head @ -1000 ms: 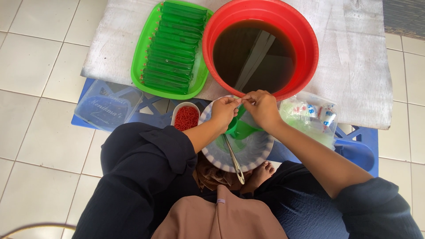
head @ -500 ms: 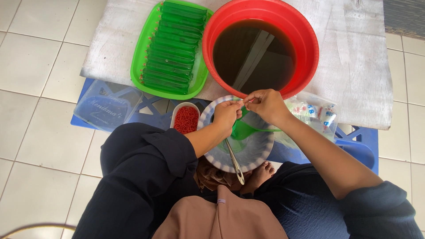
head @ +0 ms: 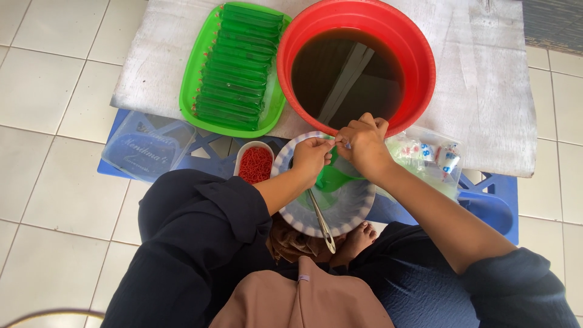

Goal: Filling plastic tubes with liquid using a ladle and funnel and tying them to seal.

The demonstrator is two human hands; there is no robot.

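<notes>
Over the striped bowl (head: 349, 222) just off the board's near edge, left hand (head: 311, 158) and right hand (head: 364, 143) meet, fingertips pinched shut on the neck of a green filled pouch (head: 331, 177), apparently the tying step, which calls for a steady pinch.

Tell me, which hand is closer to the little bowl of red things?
Left. The left hand is just right of the red-filled bowl, over the plate. The right hand is farther right, by the red basin.
</notes>
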